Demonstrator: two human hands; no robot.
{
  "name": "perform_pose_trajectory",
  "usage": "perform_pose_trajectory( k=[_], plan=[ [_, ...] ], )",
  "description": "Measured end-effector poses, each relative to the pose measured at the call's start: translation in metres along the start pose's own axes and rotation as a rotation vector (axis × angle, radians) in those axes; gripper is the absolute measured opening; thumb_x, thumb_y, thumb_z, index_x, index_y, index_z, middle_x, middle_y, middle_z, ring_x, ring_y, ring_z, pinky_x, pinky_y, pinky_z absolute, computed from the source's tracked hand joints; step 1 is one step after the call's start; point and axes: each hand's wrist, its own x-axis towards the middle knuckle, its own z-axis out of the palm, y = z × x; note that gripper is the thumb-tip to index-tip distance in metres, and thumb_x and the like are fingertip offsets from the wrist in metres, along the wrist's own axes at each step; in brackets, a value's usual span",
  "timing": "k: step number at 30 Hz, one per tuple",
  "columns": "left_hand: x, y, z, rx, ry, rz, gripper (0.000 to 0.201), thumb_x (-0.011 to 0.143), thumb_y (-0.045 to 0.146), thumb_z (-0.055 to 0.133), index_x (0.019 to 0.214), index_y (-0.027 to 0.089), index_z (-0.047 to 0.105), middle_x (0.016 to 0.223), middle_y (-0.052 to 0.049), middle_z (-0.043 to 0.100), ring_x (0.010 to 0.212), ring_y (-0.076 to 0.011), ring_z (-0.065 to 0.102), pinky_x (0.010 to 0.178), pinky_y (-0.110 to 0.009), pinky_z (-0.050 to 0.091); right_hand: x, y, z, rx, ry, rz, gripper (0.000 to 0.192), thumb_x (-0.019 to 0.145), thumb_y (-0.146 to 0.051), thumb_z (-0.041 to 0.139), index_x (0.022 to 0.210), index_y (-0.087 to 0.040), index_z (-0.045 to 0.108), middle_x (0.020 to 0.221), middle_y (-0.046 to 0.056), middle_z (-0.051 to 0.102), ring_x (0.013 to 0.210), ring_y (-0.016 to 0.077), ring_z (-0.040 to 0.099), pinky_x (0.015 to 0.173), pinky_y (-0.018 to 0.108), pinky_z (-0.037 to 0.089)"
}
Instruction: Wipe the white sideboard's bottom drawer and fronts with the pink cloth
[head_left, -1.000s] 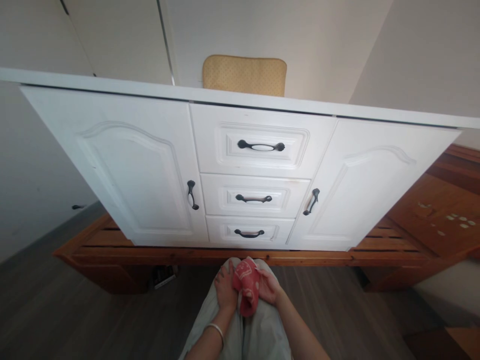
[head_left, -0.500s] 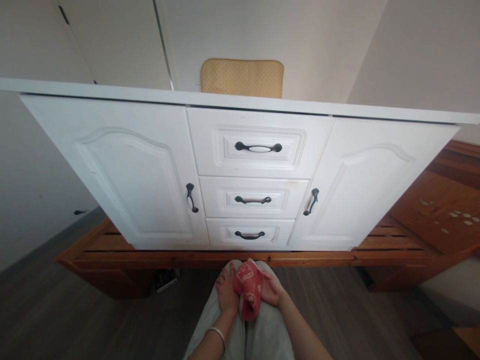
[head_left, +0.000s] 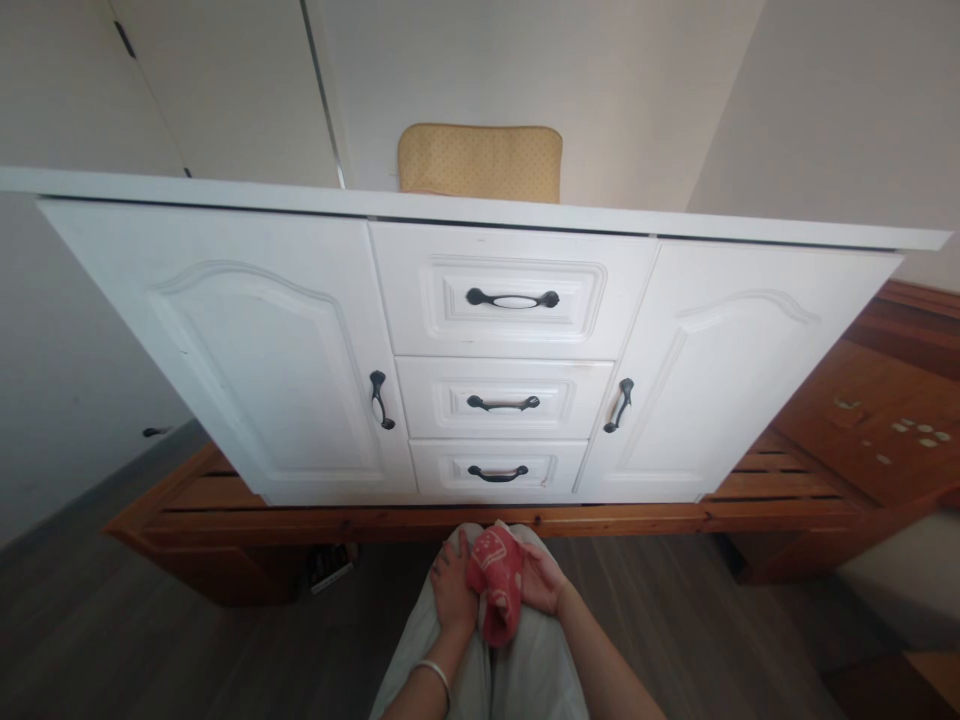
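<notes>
Resting on your lap, the red cloth (head_left: 493, 585) hangs lengthwise toward you, your left hand (head_left: 452, 592) and right hand (head_left: 541, 578) both closed on it.

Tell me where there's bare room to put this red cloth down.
The white cabinet top shows bare left of the yellow cushion, and again to its right. The grey floor is open left of the knees, short of the wooden platform. It is crowded on the lap, where left hand and right hand bunch the red cloth.
</notes>
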Motion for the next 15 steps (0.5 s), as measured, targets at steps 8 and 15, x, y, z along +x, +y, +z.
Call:
perform_pose_trajectory(
  k=[8,15],
  plan=[
    [0.001,0.0,0.005,-0.003,-0.005,0.002,0.061,0.097,0.01,0.038,0.156,0.027,0.043,0.13,-0.013,0.062,0.1,-0.0227,0.062,0.083,-0.033,0.045,-0.001,-0.001,0.004,-0.002,-0.003,0.002,0.035,0.091,-0.03,0.066,0.124,-0.017,0.066,0.119,0.007,0.077,0.11,0.0186,0.068,0.114,0.036,0.034],
    [0.001,-0.001,0.009,0.007,0.01,0.009,0.062,0.096,0.01,0.041,0.156,0.026,0.043,0.13,-0.014,0.063,0.1,-0.0239,0.063,0.082,-0.033,0.045,-0.003,-0.001,0.007,0.018,0.012,-0.001,0.034,0.092,-0.027,0.063,0.124,-0.018,0.066,0.115,0.007,0.077,0.107,0.0187,0.069,0.11,0.036,0.038]
  ],
)
